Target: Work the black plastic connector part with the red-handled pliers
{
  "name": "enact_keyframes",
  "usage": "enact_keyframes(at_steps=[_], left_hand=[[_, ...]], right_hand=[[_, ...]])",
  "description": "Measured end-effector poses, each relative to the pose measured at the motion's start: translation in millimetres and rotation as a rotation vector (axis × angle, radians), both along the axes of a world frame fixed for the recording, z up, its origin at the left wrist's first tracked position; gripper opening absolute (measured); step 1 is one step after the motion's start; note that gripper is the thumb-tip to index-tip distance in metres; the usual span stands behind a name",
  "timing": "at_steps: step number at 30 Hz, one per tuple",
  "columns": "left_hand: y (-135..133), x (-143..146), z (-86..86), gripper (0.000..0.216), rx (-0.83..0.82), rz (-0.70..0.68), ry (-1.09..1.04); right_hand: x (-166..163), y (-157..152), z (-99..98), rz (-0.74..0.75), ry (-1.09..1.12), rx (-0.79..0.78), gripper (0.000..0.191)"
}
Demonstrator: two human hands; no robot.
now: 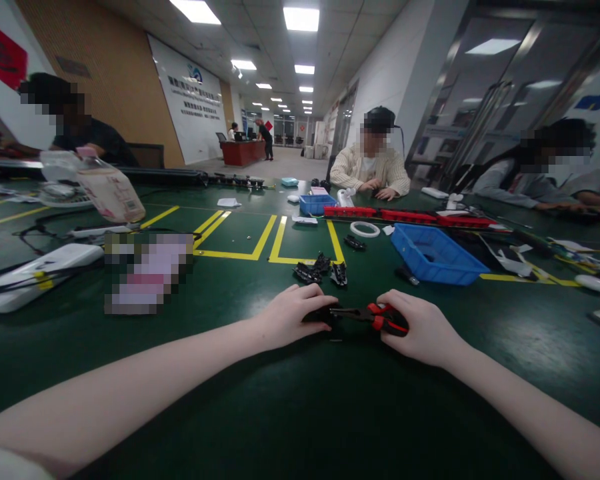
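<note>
My right hand [419, 328] is closed round the red and black handles of long-nose pliers [375, 317]. The pliers' jaws point left and meet a small black part [321, 314], which my left hand [291, 317] pinches between thumb and fingers. Whether the jaws grip the part or only touch it, I cannot tell. Just beyond my left hand lie several black plastic pieces [307, 272] in a loose cluster. A further black piece [355, 243] rests a little farther back on the green table [220, 393].
A blue bin [437, 257] stands right of centre, with a smaller blue bin [317, 204] farther back. To the left are a bottle [111, 190], a white case [40, 273] and a blurred-out phone-like object [153, 273]. A white ring [365, 229] lies mid-table. Other people sit around the table.
</note>
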State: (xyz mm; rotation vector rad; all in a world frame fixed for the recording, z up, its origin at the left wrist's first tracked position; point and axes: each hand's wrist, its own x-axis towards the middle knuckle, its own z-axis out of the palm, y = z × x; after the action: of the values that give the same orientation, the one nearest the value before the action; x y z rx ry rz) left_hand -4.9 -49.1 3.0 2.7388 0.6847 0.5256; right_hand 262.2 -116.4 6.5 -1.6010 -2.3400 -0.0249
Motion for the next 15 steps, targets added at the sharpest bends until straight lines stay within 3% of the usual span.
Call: enact_keyframes(at_steps=[10,15], left_hand=[[-2.7,2.0,2.1,0.044,0.055,0.008,0.032],[-2.7,3.1,0.6,0.042,0.003,0.021,-0.008]], right_hand=[[0.7,-0.1,0.8,-0.027,0.031,0.000,0.027],[1.8,0.5,-1.2,-0.038,0.071,-0.027,0.027]])
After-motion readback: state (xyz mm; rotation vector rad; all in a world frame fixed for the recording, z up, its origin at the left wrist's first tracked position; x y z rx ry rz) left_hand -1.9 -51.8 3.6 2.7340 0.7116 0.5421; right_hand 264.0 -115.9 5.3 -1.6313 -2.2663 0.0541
